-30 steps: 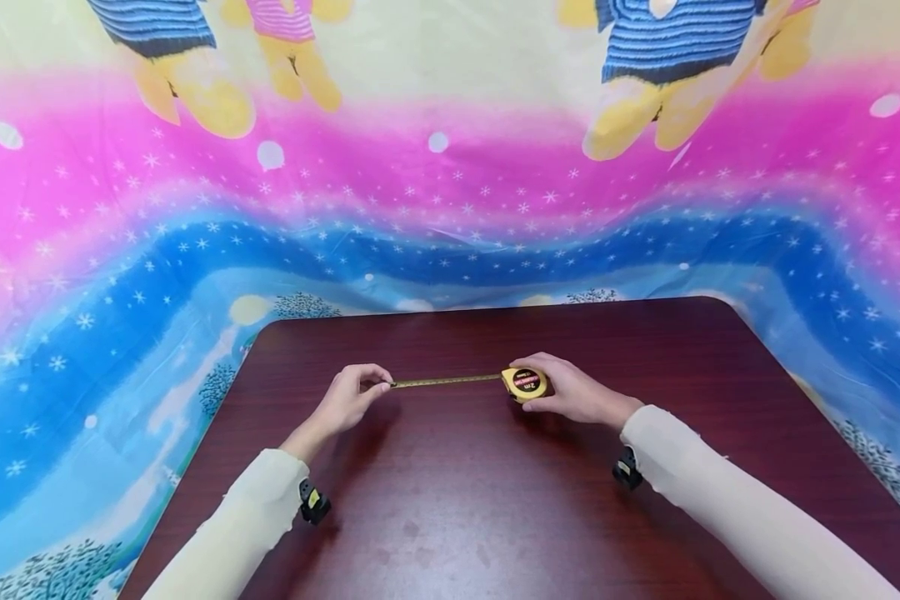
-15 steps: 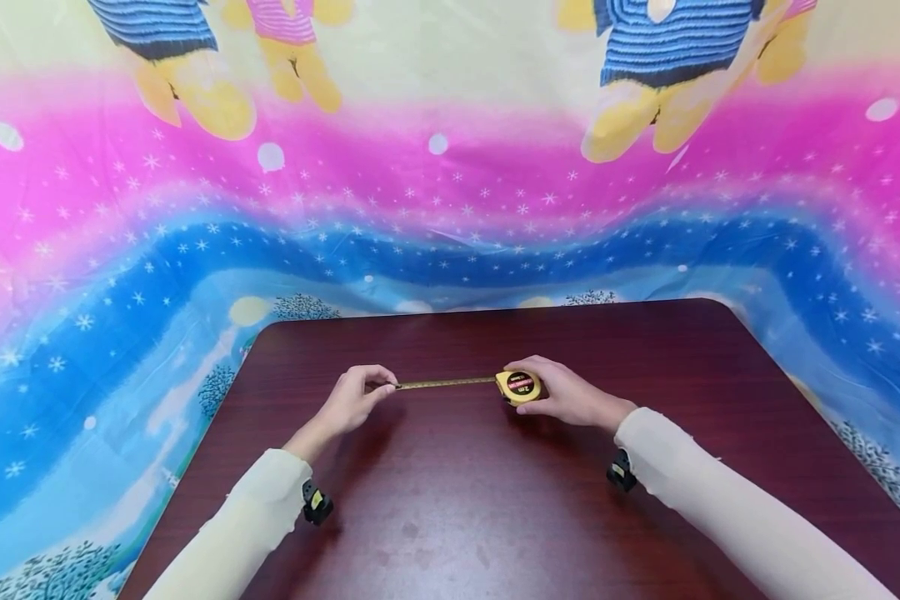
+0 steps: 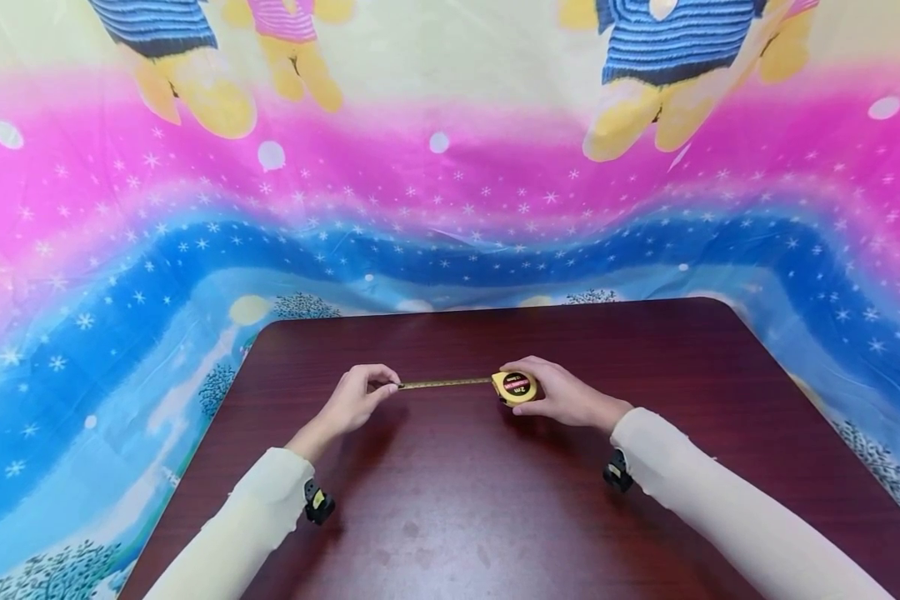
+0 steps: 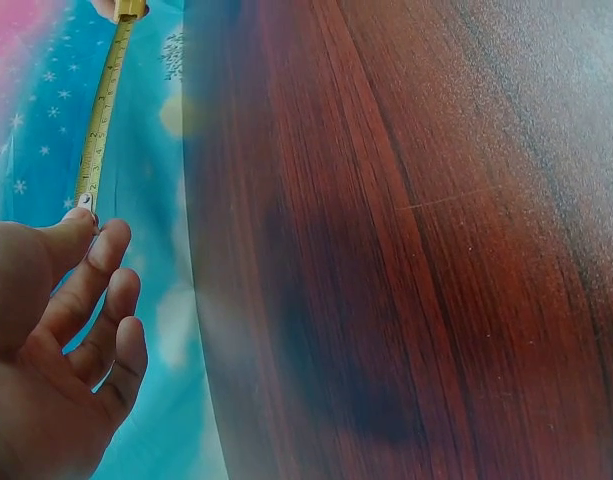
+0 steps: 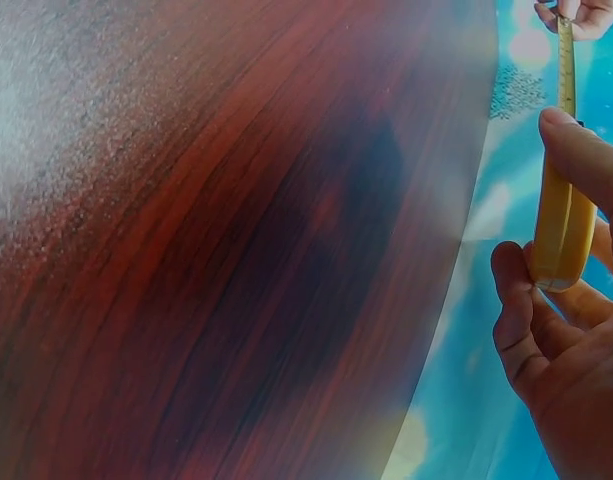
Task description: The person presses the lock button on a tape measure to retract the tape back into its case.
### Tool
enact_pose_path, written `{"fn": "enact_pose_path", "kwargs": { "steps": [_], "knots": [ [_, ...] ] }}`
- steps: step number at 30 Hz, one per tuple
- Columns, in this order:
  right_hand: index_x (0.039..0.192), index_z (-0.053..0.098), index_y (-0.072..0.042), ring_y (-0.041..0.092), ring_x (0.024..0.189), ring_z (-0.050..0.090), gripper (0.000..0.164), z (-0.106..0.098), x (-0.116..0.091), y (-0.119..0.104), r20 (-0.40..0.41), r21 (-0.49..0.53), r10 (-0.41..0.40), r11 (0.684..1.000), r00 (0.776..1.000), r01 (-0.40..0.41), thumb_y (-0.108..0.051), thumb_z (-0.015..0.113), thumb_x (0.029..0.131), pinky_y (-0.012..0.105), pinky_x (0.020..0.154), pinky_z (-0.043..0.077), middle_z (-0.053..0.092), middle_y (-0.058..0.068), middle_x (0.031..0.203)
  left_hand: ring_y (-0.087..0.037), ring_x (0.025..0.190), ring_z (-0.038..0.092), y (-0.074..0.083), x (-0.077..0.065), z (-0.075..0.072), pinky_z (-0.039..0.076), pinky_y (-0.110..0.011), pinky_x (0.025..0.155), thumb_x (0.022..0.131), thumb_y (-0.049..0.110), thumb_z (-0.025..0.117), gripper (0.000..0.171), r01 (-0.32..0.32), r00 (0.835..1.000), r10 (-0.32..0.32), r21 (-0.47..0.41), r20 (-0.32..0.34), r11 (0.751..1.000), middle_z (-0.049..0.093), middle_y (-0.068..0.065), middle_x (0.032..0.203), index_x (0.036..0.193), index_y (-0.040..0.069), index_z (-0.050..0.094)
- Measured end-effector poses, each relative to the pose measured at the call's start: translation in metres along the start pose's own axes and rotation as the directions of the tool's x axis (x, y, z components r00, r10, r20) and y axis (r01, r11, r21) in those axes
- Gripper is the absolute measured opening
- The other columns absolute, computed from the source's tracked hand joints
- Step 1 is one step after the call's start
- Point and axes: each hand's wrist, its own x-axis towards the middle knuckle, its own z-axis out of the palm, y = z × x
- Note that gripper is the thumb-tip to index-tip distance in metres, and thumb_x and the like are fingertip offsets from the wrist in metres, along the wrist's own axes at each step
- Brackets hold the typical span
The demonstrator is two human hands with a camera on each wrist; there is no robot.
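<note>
A yellow 2 m tape measure (image 3: 515,387) with a black and red label is in my right hand (image 3: 570,393), its case gripped between thumb and fingers. From the case a yellow blade (image 3: 446,383) runs leftward, drawn out straight above the table. My left hand (image 3: 352,400) pinches the blade's metal end between thumb and index finger. In the left wrist view the blade's end hook (image 4: 86,202) shows at the thumb tip, and the other fingers are loosely bent. The right wrist view has the case (image 5: 563,230) edge-on, with the thumb on its upper end.
Beneath both hands lies a dark reddish-brown wooden table (image 3: 435,483) with rounded far corners. A colourful printed cloth (image 3: 450,200) hangs behind it and along its sides. Each sleeve carries a small black wrist camera (image 3: 318,502).
My right hand has moved a little left with the tape case, and my left hand slightly right. The stretch of blade between them has become shorter.
</note>
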Motion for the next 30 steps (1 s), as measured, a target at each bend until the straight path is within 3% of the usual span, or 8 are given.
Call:
{"fn": "enact_pose_path", "kwargs": {
  "steps": [17, 30],
  "knots": [
    [0.143, 0.054, -0.011, 0.023, 0.121, 0.057, 0.063, 0.0049, 0.0039, -0.0036, 0.001, -0.009, -0.020, 1.000, 1.000, 0.020, -0.019, 0.081, 0.087, 0.047, 0.103, 0.048, 0.061, 0.007, 0.133, -0.018, 0.089, 0.068, 0.0021, 0.0009, 0.0024, 0.056, -0.037, 0.082, 0.098, 0.007, 0.065, 0.007, 0.002, 1.000, -0.002, -0.001, 0.013, 1.000, 0.076, -0.008, 0.101, 0.100, 0.008, 0.072],
    [0.144, 0.053, -0.012, 0.023, 0.121, 0.056, 0.064, 0.0083, 0.0044, -0.0063, 0.007, 0.024, 0.008, 1.000, 1.000, -0.009, -0.019, 0.082, 0.086, 0.046, 0.104, 0.048, 0.060, 0.006, 0.134, -0.017, 0.088, 0.068, 0.0044, 0.0028, 0.0057, 0.055, -0.036, 0.082, 0.097, 0.008, 0.067, 0.006, -0.010, 1.000, 0.010, 0.007, 0.017, 1.000, 0.076, -0.007, 0.101, 0.099, 0.009, 0.073]
  ]
}}
